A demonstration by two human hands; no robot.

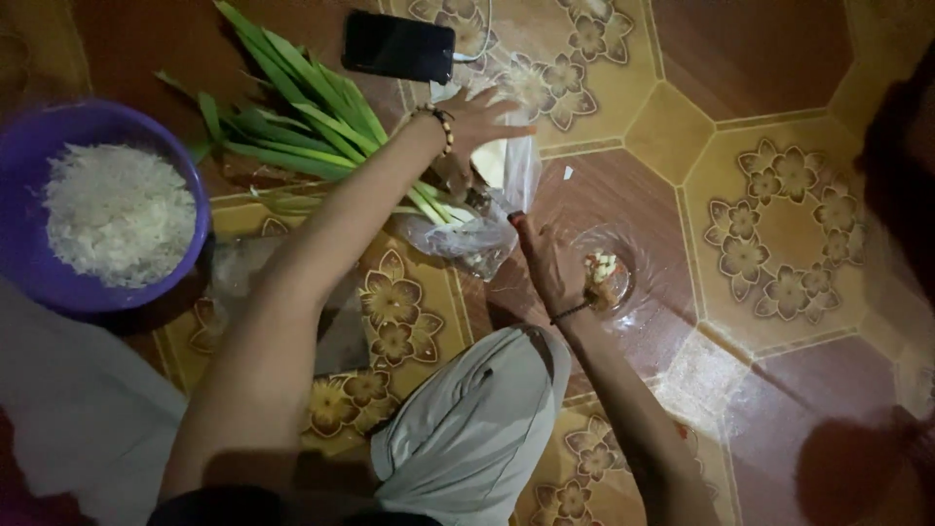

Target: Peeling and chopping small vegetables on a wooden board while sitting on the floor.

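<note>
**Thin plastic bag handled on the tiled floor**

The clear plastic bag [477, 229], light, limp and slippery, is touched by the left hand [482, 122] with fingers spread; its gathered edge is best gripped. The right hand [550, 268] is rested beside it, fingers together.

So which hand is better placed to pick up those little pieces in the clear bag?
Probably the right hand: it rests at the clear bag, beside the pieces. The left hand is farther off, on the other plastic bag by the green leaves.
</note>
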